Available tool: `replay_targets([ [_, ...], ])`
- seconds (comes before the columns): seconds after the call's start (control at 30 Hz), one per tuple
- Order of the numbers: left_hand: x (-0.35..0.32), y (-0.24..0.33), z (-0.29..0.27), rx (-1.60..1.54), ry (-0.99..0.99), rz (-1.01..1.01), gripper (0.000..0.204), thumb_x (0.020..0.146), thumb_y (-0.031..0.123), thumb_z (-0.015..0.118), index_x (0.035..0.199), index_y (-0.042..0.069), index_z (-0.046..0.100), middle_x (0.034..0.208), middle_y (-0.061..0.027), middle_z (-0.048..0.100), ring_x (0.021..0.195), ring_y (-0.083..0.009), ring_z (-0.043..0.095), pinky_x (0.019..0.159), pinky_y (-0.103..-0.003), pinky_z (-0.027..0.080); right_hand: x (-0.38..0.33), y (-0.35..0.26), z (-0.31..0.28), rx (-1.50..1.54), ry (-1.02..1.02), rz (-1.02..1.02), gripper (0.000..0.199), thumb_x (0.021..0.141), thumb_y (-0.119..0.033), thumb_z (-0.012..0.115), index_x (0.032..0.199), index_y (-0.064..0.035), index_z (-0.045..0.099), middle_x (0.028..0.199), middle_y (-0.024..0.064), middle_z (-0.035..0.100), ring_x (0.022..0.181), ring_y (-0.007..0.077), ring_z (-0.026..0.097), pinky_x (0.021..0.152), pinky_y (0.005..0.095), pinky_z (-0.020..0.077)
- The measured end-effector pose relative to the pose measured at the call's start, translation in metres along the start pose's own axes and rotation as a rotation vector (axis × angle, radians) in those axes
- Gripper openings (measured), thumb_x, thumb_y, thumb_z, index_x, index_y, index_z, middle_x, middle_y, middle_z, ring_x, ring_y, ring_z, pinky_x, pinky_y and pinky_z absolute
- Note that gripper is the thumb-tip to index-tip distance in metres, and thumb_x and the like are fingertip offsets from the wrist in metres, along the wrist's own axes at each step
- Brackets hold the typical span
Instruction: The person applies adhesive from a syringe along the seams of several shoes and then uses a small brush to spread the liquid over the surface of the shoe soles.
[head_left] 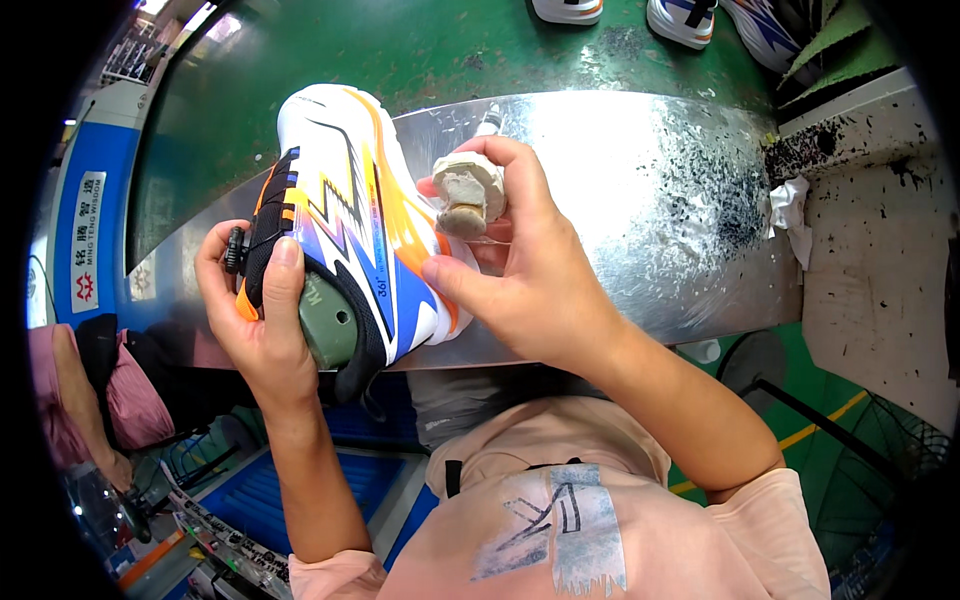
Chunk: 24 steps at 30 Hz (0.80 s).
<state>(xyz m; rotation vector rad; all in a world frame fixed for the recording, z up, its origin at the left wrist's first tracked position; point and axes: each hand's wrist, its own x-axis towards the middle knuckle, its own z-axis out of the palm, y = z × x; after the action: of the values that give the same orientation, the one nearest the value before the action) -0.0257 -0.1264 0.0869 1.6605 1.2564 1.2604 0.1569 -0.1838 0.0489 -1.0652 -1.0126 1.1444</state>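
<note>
My left hand (262, 325) grips a white sports shoe (345, 215) with orange, blue and black markings, held on its side with the toe pointing away. A green shoe last (328, 322) sticks out of its opening, under my left thumb. A black dial (235, 250) sits on the shoe's upper near my left fingers. My right hand (530, 270) holds a lump of pale crepe rubber (466, 192) between fingers and palm, close against the shoe's sole edge.
A shiny metal bench top (640, 190) lies under the hands, speckled with black marks at its right. A white crumpled rag (790, 215) lies at the right end. More shoes (680, 18) rest on the green belt behind. A person in pink (75, 390) sits at left.
</note>
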Motion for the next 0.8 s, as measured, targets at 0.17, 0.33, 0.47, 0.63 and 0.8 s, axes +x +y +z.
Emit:
replay_targets([
  [0.17,-0.002,-0.004,0.0,-0.047,0.019,-0.009,0.036,0.088,0.013,0.062,0.116,-0.001,0.045,0.098,-0.0062,0.053,0.086,-0.0093,0.051,0.079,-0.022,0.042,0.001,-0.001,0.003,-0.11,-0.001,-0.063,0.057,0.08,0.001,0.066,0.125,-0.0058,0.033,0.114,0.0126,0.054,0.105,0.0175,0.058,0.09,0.0321,0.0503],
  [0.33,-0.002,-0.006,-0.001,-0.028,0.041,0.001,0.033,0.088,0.012,0.06,0.115,0.0,0.045,0.1,-0.0066,0.054,0.086,-0.0099,0.051,0.079,-0.023,0.042,0.002,0.007,0.0,-0.055,0.015,-0.063,0.059,0.08,-0.002,0.068,0.126,-0.0064,0.033,0.112,0.0125,0.054,0.103,0.0178,0.058,0.09,0.0327,0.05],
  [0.47,-0.006,-0.004,0.004,-0.048,0.088,-0.025,0.033,0.088,0.012,0.06,0.114,0.0,0.045,0.1,-0.0076,0.054,0.088,-0.011,0.052,0.081,-0.024,0.042,-0.014,-0.01,-0.026,-0.127,0.079,-0.048,0.064,0.08,-0.012,0.071,0.13,-0.0073,0.032,0.112,0.0121,0.055,0.099,0.0176,0.057,0.089,0.0336,0.0496],
  [0.63,-0.012,-0.001,0.015,-0.098,0.115,-0.053,0.036,0.089,0.013,0.059,0.117,0.0,0.041,0.102,-0.0095,0.054,0.09,-0.0124,0.053,0.082,-0.026,0.043,-0.065,-0.001,-0.093,-0.286,0.433,-0.148,0.049,0.089,-0.023,0.064,0.126,-0.0025,0.039,0.098,0.0059,0.056,0.081,0.0096,0.055,0.067,0.0237,0.0473],
  [0.8,-0.012,0.003,0.023,-0.118,0.125,-0.051,0.038,0.09,0.014,0.058,0.12,0.0,0.04,0.105,-0.0132,0.054,0.091,-0.0145,0.055,0.083,-0.027,0.045,-0.099,-0.001,-0.101,-0.446,0.402,-0.153,0.04,0.092,-0.024,0.06,0.122,-0.0021,0.045,0.089,0.0026,0.054,0.074,0.0074,0.05,0.063,0.0208,0.0427],
])
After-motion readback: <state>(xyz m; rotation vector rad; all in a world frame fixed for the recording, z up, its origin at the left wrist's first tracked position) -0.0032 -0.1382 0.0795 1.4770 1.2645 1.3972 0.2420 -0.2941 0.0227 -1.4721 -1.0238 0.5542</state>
